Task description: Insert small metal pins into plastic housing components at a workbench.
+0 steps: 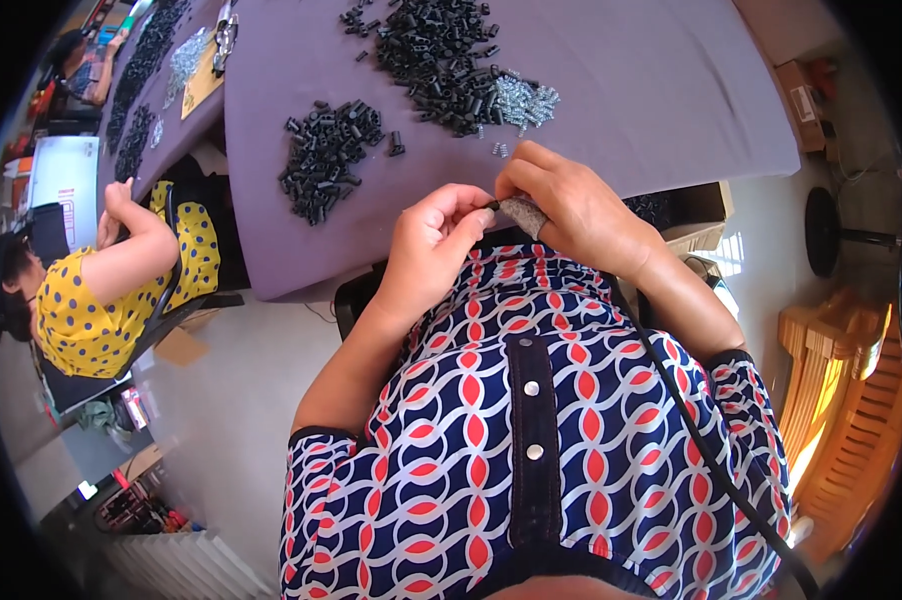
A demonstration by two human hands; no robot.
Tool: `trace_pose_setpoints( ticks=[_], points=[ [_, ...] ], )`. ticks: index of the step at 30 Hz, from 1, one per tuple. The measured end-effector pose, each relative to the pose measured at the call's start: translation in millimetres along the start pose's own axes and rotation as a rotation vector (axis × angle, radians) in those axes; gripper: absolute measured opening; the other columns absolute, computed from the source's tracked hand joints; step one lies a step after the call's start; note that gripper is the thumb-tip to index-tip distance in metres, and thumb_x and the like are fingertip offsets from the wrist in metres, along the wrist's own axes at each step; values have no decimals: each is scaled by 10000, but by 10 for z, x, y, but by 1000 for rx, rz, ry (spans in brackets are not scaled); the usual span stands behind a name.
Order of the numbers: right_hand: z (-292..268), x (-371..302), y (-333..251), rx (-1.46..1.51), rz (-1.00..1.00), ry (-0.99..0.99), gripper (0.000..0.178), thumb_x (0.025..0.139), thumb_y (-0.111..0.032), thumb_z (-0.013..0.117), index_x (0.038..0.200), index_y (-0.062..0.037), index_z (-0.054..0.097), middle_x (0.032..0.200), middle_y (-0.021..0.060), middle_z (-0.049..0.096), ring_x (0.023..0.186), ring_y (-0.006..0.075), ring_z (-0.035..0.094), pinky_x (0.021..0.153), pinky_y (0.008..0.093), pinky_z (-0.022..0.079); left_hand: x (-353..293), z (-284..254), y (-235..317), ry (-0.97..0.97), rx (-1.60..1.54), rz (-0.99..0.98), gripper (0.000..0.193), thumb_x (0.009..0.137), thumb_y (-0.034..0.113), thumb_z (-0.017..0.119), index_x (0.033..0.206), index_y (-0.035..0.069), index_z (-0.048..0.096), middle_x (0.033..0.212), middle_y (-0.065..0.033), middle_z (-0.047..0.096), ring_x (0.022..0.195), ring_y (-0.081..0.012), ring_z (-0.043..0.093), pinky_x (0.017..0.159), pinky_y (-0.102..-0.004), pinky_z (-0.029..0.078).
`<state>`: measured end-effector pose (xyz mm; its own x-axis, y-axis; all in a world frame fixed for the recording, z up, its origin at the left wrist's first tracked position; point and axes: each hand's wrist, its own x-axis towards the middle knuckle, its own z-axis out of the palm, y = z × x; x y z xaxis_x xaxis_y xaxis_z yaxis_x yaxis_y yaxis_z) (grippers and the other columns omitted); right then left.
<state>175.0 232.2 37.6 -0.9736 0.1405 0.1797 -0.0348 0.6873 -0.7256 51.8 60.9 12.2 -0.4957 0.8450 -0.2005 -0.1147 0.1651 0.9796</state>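
My left hand (433,240) pinches a small black plastic part (493,206) between thumb and fingertips, just off the table's near edge. Close against it, my right hand (583,208) is closed with bent fingers; what they grip is hidden. A speckled grey cover (523,214) seems to wrap its thumb. Beyond my hands, on the purple-grey cloth, lie a smaller heap of black plastic parts (329,160) and a larger heap of the same black parts (433,65). A pile of small metal springs (526,103) touches the larger heap, with a few loose springs (499,149) nearer me.
A cardboard box (709,220) stands below the table's edge by my right arm. Carved wooden furniture (831,370) is at the right. On the left, a person in dotted yellow (101,290) sits at another table bearing black parts (136,145). A black cable (686,410) crosses my front.
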Motion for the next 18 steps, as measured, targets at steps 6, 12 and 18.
trace_pose_setpoints(
  ticks=[6, 12, 18],
  points=[
    [22, -96, 115, 667, 298, -260, 135, 859, 16, 692, 962, -15, 609, 906, 26, 622, 845, 129, 623, 749, 268, 501, -78, -107, 37, -278, 31, -68, 166, 936, 18, 616, 1086, -42, 653, 920, -24, 689, 826, -58, 609, 743, -211, 500],
    [169, -71, 227, 1303, 326, -429, 173, 886, -115, 750, 948, -9, 628, 866, -15, 656, 816, 72, 605, 737, 233, 500, -151, -185, 109, -342, -185, -167, 156, 931, 9, 604, 1074, -42, 644, 895, -58, 698, 768, -73, 599, 716, -219, 498],
    [-8, 480, 177, -57, 22, 194, 159, 845, -35, 669, 1002, -23, 651, 929, 97, 682, 833, 271, 676, 744, 350, 533, 2, -373, -56, 23, -447, 29, 157, 967, 86, 619, 1097, 0, 643, 935, -60, 678, 773, -106, 592, 724, -252, 491]
  ],
)
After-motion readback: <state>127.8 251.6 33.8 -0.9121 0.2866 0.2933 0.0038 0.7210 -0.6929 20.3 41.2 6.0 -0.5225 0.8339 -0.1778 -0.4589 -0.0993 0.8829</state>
